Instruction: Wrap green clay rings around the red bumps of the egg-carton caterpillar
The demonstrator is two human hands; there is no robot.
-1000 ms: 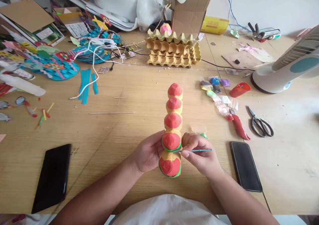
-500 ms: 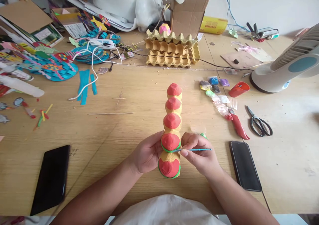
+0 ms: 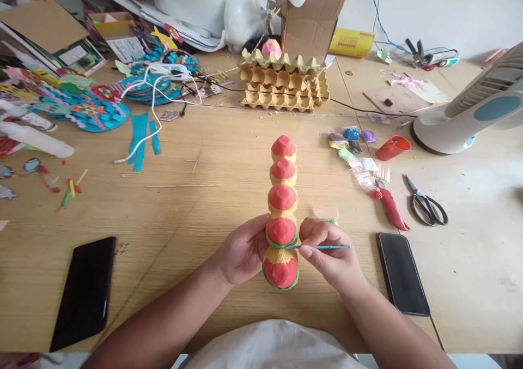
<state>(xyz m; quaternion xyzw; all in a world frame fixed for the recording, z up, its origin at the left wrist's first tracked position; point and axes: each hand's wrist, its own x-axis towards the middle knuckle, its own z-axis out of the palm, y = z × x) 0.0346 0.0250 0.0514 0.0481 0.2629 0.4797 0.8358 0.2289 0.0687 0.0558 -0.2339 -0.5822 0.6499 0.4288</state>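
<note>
A strip of egg carton [image 3: 283, 197] points away from me, its several bumps topped with red clay. Green clay rims run along the lower edges of the two nearest bumps. My left hand [image 3: 244, 253] grips the strip from its left side, near the second bump from my end; some of its fingers are hidden behind the strip. Pinched between thumb and fingers of my right hand [image 3: 329, 252] is a thin blue modelling tool [image 3: 333, 247]. Its tip touches or nearly touches the green rim below the second bump.
Phones lie at left [image 3: 84, 292] and right [image 3: 402, 273]. Scissors [image 3: 427, 203], a red-handled knife [image 3: 393, 210], a red cup [image 3: 393, 148] and clay packets [image 3: 351, 133] sit to the right. Stacked egg cartons [image 3: 281, 85] stand behind; a fan [image 3: 469, 107] is far right.
The near end of the egg carton strip has swung slightly right. My right hand and the blue tool have shifted a little right too, while my left hand keeps its hold.
</note>
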